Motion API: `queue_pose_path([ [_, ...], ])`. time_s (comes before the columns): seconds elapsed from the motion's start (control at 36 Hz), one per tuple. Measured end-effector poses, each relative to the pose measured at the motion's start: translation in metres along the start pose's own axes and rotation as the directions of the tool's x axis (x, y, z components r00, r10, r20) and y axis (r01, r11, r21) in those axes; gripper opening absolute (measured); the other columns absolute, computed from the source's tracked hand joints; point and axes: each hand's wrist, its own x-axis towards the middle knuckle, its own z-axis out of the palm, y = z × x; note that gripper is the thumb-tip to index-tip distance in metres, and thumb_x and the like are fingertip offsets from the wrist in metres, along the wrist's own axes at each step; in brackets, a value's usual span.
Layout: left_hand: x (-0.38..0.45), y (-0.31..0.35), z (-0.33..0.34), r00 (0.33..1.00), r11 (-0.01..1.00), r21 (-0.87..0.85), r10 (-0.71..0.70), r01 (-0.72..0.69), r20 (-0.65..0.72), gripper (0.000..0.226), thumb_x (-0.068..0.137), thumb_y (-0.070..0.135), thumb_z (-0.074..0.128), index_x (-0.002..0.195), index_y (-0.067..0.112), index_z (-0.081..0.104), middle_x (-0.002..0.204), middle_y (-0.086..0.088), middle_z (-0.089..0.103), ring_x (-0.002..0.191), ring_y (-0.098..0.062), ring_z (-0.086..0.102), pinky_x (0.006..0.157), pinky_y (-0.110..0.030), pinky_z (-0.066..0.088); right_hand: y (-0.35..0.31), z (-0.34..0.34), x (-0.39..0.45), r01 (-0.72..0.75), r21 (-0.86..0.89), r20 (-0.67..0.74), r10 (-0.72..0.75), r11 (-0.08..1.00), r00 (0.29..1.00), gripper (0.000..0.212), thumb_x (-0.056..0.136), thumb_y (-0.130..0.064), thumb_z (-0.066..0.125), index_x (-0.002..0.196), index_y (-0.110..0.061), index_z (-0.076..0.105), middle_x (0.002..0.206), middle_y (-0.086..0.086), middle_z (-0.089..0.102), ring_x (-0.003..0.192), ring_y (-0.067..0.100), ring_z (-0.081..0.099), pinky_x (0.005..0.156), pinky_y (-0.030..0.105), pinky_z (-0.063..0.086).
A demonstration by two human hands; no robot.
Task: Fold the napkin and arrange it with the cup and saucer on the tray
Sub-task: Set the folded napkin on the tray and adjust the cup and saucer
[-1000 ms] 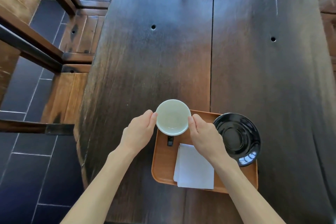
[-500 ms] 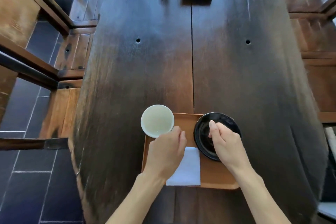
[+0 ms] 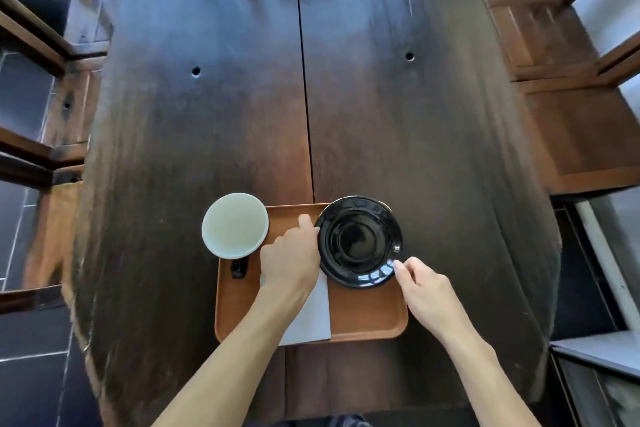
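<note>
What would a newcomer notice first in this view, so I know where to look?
The glossy black saucer at the far right corner of the orange tray stands out first, with both hands at its rim: the left hand on its left edge, the right hand pinching its near right edge. Next comes the pale cup, overhanging the tray's far left corner, and the white napkin, partly hidden under the left forearm.
</note>
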Motion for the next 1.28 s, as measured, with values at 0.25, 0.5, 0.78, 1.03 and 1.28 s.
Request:
queue_pose_path([
  [0.25,0.010,0.001,0.008,0.996,0.995,-0.070,-0.067,0.071,0.060,0.021,0.107,0.032,0.026,0.092,0.022,0.038,0.096,-0.006,0.062,0.078,-0.025,0.050,0.068,-0.042,0.039,0.001,0.000,0.010,0.046,-0.051,-0.020,-0.047,0.998,0.999,0.045,0.102,-0.052,0.036,0.074,-0.017,0.037,0.068,-0.001,0.059,0.072,0.024,0.056,0.066,0.039,0.043],
  [0.5,0.011,0.000,0.005,0.991,0.990,-0.119,-0.065,0.079,0.116,0.018,0.107,0.025,0.034,0.089,0.020,0.037,0.083,0.001,0.052,0.075,-0.021,0.051,0.068,-0.038,0.040,-0.004,-0.005,0.025,0.075,-0.110,-0.011,-0.077,0.991,0.997,0.045,0.102,-0.046,0.039,0.072,-0.013,0.038,0.069,0.001,0.058,0.074,0.029,0.055,0.068,0.040,0.044],
  [0.78,0.005,-0.008,0.005,0.971,0.995,-0.046,-0.073,0.086,0.226,0.020,0.106,0.033,0.038,0.092,0.019,0.039,0.084,0.003,0.048,0.079,-0.020,0.052,0.070,-0.037,0.041,-0.015,-0.015,0.041,0.119,-0.133,-0.077,-0.130,0.984,0.989,0.044,0.101,-0.049,0.041,0.076,-0.013,0.047,0.072,0.002,0.062,0.077,0.031,0.059,0.069,0.041,0.049],
  [1.03,0.028,-0.017,-0.001,0.990,0.864,-0.492,-0.047,0.106,0.131,0.022,0.102,0.037,0.049,0.101,0.017,0.055,0.092,0.000,0.066,0.083,-0.013,0.060,0.073,-0.028,0.045,-0.001,-0.002,0.023,0.128,-0.027,-0.106,-0.130,0.991,0.986,0.050,0.101,-0.052,0.040,0.068,-0.015,0.038,0.060,0.002,0.058,0.064,0.025,0.056,0.063,0.042,0.048],
  [1.28,0.033,-0.014,0.013,1.000,0.888,-0.459,0.010,-0.006,0.008,0.013,0.104,0.025,0.045,0.096,0.020,0.054,0.085,0.003,0.065,0.071,-0.007,0.056,0.058,-0.017,0.037,0.007,0.011,0.012,0.185,-0.034,-0.174,-0.188,0.982,0.967,0.042,0.101,-0.046,0.046,0.071,-0.017,0.044,0.054,0.000,0.055,0.058,0.022,0.055,0.059,0.038,0.048],
])
